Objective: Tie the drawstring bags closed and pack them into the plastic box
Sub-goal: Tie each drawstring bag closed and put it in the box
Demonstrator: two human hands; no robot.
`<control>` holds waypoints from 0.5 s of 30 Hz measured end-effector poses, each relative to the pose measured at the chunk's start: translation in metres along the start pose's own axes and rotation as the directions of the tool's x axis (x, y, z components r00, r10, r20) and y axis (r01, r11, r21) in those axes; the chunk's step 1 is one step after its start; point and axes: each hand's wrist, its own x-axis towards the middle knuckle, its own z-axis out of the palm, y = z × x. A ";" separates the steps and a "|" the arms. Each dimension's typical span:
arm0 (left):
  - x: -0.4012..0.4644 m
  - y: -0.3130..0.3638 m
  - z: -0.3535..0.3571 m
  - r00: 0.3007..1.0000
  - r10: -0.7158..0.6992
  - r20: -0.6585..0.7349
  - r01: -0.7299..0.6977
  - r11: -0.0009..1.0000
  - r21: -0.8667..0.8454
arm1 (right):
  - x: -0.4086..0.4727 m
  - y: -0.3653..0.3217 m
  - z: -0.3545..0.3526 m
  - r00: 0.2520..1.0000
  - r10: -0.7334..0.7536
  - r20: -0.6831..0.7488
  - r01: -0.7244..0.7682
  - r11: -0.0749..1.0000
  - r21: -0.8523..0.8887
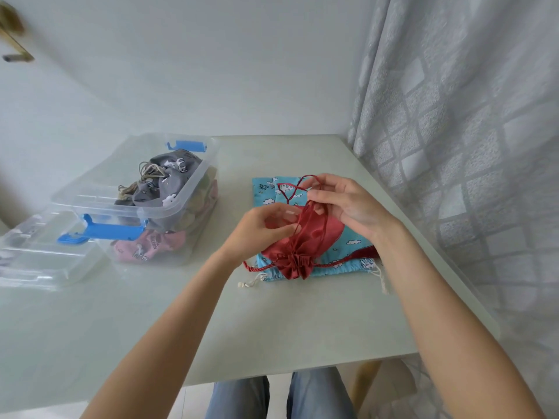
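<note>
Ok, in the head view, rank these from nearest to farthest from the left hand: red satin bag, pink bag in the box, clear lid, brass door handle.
From the left hand:
1. red satin bag, touching it, under the fingers.
2. pink bag, left, inside the plastic box.
3. clear lid, farther left on the table.
4. brass door handle, far upper left on the wall.

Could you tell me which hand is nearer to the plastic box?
Left. The left hand is just right of the plastic box; the right hand is farther right.
</note>
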 end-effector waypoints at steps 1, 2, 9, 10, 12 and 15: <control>0.000 0.002 0.001 0.998 -0.023 0.053 0.028 0.996 -0.085 | 0.000 -0.002 -0.001 1.000 0.001 0.027 0.000 1.000 -0.028; 0.000 0.002 0.002 0.995 -0.040 0.088 0.053 0.987 -0.149 | 0.000 -0.004 -0.003 0.999 0.005 0.043 -0.003 0.999 -0.051; 0.002 -0.004 -0.010 0.993 -0.122 -0.002 0.112 0.917 -0.383 | 0.003 0.000 -0.009 0.994 -0.106 -0.027 0.080 0.877 -0.473; 0.003 -0.005 -0.011 0.990 -0.139 0.018 0.135 0.904 -0.407 | 0.004 0.002 -0.008 0.989 -0.139 -0.051 0.093 0.853 -0.514; 0.003 -0.009 -0.010 0.983 -0.165 0.076 0.181 0.906 -0.383 | 0.006 0.007 -0.003 0.975 -0.198 -0.102 0.112 0.830 -0.547; 0.006 -0.008 -0.004 0.975 -0.168 0.143 0.206 0.925 -0.320 | 0.007 0.012 0.007 0.962 -0.248 -0.112 0.148 0.822 -0.550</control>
